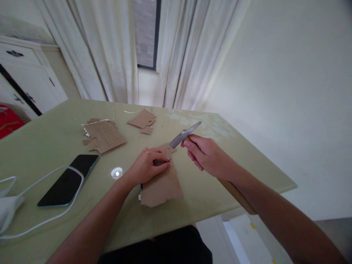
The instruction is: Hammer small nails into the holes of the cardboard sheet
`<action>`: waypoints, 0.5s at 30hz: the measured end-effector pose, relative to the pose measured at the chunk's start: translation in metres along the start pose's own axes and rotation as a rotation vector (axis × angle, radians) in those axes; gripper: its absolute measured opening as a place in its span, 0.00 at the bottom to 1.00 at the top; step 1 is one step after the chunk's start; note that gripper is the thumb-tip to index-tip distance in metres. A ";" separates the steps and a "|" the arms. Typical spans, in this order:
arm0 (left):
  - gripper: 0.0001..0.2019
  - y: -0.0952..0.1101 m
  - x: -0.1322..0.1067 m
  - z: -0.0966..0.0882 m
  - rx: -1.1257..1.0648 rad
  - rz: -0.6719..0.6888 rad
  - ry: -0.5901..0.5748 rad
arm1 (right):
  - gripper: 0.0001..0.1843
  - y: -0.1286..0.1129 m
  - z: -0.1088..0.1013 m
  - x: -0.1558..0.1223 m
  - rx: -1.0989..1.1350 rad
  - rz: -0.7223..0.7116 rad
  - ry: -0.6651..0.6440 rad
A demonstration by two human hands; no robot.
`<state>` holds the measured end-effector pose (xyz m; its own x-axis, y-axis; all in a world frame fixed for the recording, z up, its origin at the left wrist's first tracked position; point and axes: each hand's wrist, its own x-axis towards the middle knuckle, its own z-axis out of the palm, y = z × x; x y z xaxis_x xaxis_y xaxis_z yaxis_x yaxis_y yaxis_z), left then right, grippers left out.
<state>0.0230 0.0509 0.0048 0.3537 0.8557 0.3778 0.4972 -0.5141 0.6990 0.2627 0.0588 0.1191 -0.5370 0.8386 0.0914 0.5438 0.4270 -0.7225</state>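
My right hand is wrapped around the wooden handle of a hammer, close to its grey metal head. The head is raised over the table, just right of my left hand. My left hand rests on a torn piece of brown cardboard, thumb and forefinger pinched together. A thin, dark nail pokes out at their fingertips. Between the fingers shows a dark patterned patch, and rows of small dark marks run along the cardboard above it. Something blue peeks out at the cardboard's left edge.
Further left lie another torn cardboard piece with rows of dark marks, smaller scraps, and a dark phone. A white cable crosses the phone. The pale green table ends before curtains and a wall.
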 end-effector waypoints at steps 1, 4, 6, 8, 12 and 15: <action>0.07 0.000 0.000 0.000 -0.002 0.007 0.001 | 0.16 -0.003 0.002 0.000 -0.048 -0.012 -0.005; 0.07 0.001 0.001 0.000 0.021 0.022 0.006 | 0.14 -0.006 0.008 0.000 -0.201 -0.035 -0.078; 0.06 0.002 0.002 0.000 0.046 0.019 0.010 | 0.14 -0.008 0.008 0.001 -0.290 -0.035 -0.092; 0.05 0.002 0.002 0.000 0.046 0.020 0.017 | 0.15 -0.011 0.005 0.001 -0.336 -0.031 -0.055; 0.05 0.002 0.002 0.001 0.006 0.038 0.025 | 0.15 -0.012 0.005 0.000 -0.413 -0.050 -0.042; 0.06 0.003 0.002 0.001 0.049 0.029 0.009 | 0.15 -0.009 0.011 -0.003 -0.500 -0.049 -0.134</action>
<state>0.0260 0.0515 0.0070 0.3614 0.8410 0.4027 0.5250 -0.5405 0.6574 0.2521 0.0482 0.1178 -0.6297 0.7769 0.0042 0.7400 0.6014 -0.3010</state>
